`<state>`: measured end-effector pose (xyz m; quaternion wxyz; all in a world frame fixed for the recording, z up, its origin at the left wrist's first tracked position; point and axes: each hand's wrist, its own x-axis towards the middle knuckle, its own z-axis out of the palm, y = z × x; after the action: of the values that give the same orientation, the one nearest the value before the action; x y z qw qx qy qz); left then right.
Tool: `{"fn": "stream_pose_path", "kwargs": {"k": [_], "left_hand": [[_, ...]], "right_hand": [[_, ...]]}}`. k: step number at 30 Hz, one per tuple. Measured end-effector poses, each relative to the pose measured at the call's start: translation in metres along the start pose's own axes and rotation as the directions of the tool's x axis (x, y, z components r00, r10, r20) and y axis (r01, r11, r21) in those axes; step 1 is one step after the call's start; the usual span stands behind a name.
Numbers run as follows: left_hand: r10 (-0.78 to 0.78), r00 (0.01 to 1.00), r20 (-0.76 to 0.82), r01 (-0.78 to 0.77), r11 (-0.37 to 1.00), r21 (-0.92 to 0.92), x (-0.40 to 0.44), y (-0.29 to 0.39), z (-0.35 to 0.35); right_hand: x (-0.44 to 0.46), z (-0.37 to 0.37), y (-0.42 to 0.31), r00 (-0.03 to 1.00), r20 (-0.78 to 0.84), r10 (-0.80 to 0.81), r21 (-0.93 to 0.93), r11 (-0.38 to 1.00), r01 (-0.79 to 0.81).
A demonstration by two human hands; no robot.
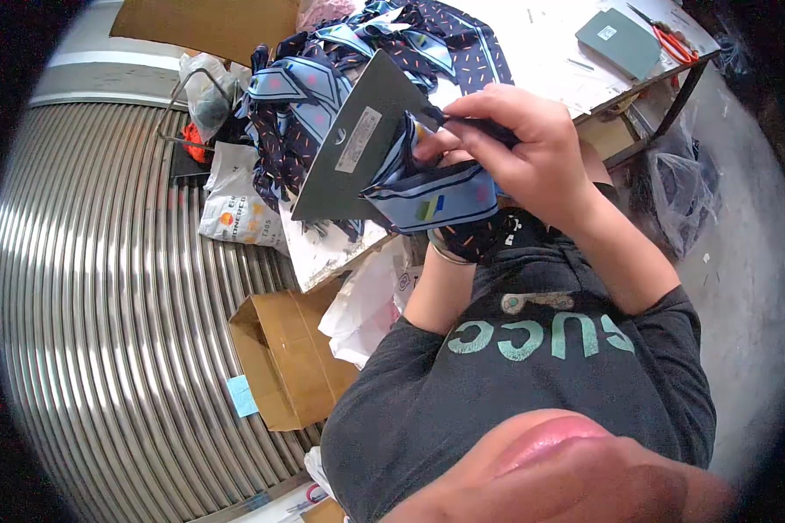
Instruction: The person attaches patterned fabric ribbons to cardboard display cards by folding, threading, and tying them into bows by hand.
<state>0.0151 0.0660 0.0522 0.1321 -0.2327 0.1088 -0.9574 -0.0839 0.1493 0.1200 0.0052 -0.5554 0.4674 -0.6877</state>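
Observation:
A navy-and-light-blue printed scarf (436, 202), with coloured flecks and a striped border, is bunched between my two hands. My right hand (536, 144) is closed in a pinch on a dark fold of it, at the upper right. My left hand (434, 146) is closed around the scarf, with most of the hand hidden behind the cloth; a bracelet (449, 254) shows on its wrist. Beside the scarf stands a tilted dark grey card (331, 179) with a white printed label and a small notch. The cloth covers the card's right edge, so I cannot tell which fingers support it.
More matching scarves (292, 118) are heaped on the white table (545, 35). A green-grey box (619, 44) and red-handled scissors (672, 45) lie at its far right. An open cardboard box (292, 357) stands below the near corner, with a white plastic bag (366, 309) beside it.

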Motion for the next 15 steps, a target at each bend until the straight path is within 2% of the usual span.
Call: {"fn": "stream_pose_path", "kwargs": {"k": [1,5,7,8,10,15], "left_hand": [[0.030,0.999,-0.020,-0.030,1.000,0.008,-0.001,-0.002,0.000],[0.126,0.989,-0.075,-0.123,0.992,0.039,-0.003,-0.004,-0.002],[0.155,0.984,-0.092,-0.152,0.987,0.048,-0.003,-0.006,-0.003],[0.172,0.980,-0.104,-0.168,0.985,0.049,-0.004,-0.007,-0.004],[0.202,0.971,-0.129,-0.195,0.979,0.062,-0.005,-0.011,-0.006],[0.247,0.966,-0.070,-0.248,0.969,-0.002,-0.002,-0.005,-0.022]], "right_hand": [[0.000,0.002,0.000,0.999,-0.007,0.033,0.085,0.996,-0.033],[0.001,0.001,-0.004,1.000,-0.008,-0.005,0.081,0.997,0.006],[-0.001,0.003,-0.004,0.997,0.052,0.057,0.233,0.970,-0.067],[-0.001,0.003,-0.003,0.997,0.051,0.060,0.234,0.970,-0.070],[-0.001,0.004,0.001,0.998,0.052,-0.034,0.115,0.993,0.028],[-0.002,0.007,0.004,0.999,0.049,-0.004,0.159,0.987,-0.004]]}}
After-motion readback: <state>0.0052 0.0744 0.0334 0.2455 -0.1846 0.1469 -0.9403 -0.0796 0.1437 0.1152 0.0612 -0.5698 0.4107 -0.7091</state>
